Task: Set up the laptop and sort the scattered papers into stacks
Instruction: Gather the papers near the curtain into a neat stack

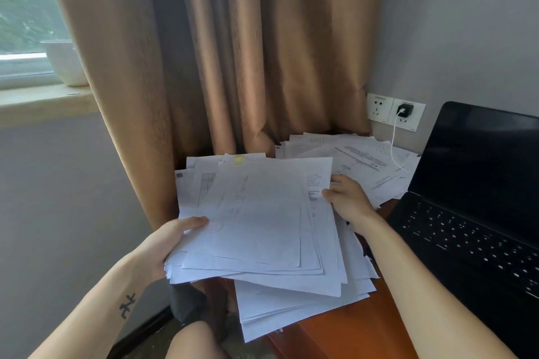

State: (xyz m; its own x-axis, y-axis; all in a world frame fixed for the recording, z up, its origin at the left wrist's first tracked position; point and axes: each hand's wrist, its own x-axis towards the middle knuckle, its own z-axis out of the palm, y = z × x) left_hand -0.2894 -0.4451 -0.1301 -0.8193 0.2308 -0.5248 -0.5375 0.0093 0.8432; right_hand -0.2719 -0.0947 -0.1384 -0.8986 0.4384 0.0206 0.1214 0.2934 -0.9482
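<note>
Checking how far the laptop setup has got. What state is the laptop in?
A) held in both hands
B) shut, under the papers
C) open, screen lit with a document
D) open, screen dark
D: the laptop stands open on the desk with a black screen, while the left hand and right hand hold a bundle of papers.

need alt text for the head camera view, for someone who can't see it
A person's left hand and right hand hold an uneven bundle of papers by its side edges above loose sheets on a wooden desk. An open laptop with a dark screen sits to the right, with a brown curtain behind.
</note>
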